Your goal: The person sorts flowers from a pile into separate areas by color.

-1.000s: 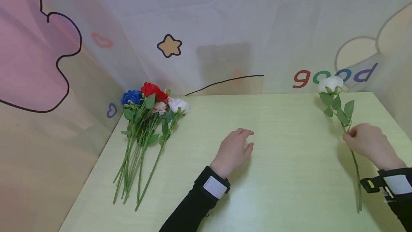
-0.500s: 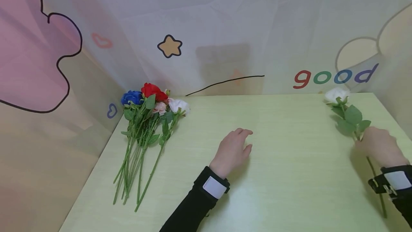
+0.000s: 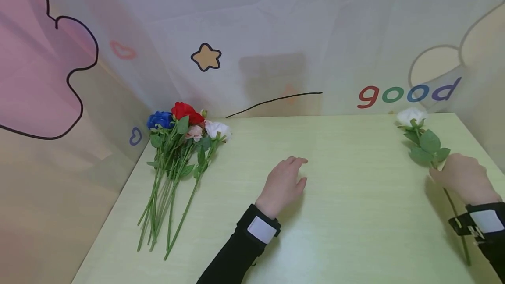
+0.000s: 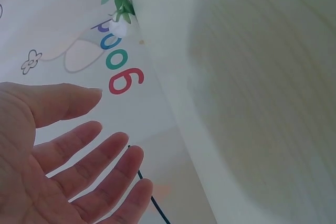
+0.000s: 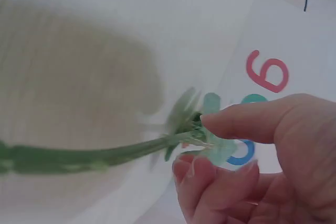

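Observation:
On the right side of the table, my right hand (image 3: 460,179) holds a white rose (image 3: 411,117) by its green stem, just below the leaves. The bloom points to the back wall and the stem's lower end runs toward the front, past the wristband. In the right wrist view, the stem (image 5: 105,157) passes between the thumb (image 5: 241,121) and the curled fingers. My left hand (image 3: 281,186) hovers near the middle of the table, fingers spread and relaxed, with nothing in them. The left wrist view shows its palm side and fingers (image 4: 94,177).
At the left of the table (image 3: 347,214) lies a bunch of long-stemmed flowers: a blue one (image 3: 159,119), a red one (image 3: 186,112), a pale pink one (image 3: 194,133) and a white one (image 3: 218,129). A printed cloth backdrop (image 3: 272,21) rises along the back and left edges.
My right hand has moved a little right and turned with the rose, bringing the bloom lower and its leaves round. Over the last half second it hardly moves. The left hand keeps its place.

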`<action>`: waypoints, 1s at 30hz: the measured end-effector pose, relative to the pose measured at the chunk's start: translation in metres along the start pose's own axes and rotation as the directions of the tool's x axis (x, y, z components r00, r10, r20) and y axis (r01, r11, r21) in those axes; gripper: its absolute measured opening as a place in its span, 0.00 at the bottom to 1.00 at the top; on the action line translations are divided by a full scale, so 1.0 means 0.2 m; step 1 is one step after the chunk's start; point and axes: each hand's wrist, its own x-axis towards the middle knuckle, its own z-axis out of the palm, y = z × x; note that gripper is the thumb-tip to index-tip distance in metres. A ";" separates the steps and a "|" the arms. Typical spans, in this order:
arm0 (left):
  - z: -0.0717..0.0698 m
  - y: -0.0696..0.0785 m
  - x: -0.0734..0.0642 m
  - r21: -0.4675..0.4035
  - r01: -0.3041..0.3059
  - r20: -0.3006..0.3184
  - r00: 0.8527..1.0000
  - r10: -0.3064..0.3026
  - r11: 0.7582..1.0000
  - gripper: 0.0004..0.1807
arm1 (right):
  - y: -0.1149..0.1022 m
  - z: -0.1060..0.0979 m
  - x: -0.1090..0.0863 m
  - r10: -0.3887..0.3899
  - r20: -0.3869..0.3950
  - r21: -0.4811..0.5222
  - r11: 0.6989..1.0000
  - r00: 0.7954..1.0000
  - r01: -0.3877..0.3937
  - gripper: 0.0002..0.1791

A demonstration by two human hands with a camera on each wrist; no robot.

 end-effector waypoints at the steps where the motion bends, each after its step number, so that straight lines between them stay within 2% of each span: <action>1: 0.00 0.00 0.00 -0.004 0.005 -0.001 1.000 -0.005 1.000 0.21 | -0.01 0.00 0.00 -0.010 -0.028 0.000 1.000 1.000 0.010 0.24; 5: -0.01 -0.02 -0.01 -0.030 0.027 -0.019 0.999 -0.027 0.999 0.20 | -0.09 -0.01 -0.01 -0.014 -0.132 0.030 0.999 0.991 0.019 0.22; 9: -0.02 -0.04 -0.03 -0.035 0.039 -0.043 0.998 -0.041 0.999 0.18 | -0.21 -0.01 -0.01 -0.029 -0.231 0.088 0.995 0.973 0.051 0.19; 15: -0.06 -0.09 -0.05 -0.010 0.064 -0.099 0.993 -0.065 0.998 0.14 | -0.42 0.06 -0.04 -0.112 -0.384 0.201 0.959 0.916 0.202 0.17; 19: -0.11 -0.13 -0.06 -0.007 0.090 -0.142 0.986 -0.090 0.996 0.12 | -0.57 0.14 -0.06 -0.118 -0.393 0.292 0.925 0.912 0.245 0.14; 23: -0.12 -0.17 -0.08 0.014 0.120 -0.167 0.979 -0.116 0.993 0.12 | -0.71 0.21 -0.06 -0.111 -0.345 0.374 0.895 0.932 0.245 0.15; 27: -0.13 -0.23 -0.10 0.021 0.148 -0.180 0.973 -0.142 0.989 0.11 | -0.83 0.27 -0.06 -0.112 -0.330 0.465 0.845 0.937 0.264 0.14; 30: -0.14 -0.29 -0.13 0.026 0.176 -0.179 0.969 -0.169 0.984 0.11 | -0.93 0.32 -0.06 -0.130 -0.310 0.534 0.796 0.942 0.286 0.12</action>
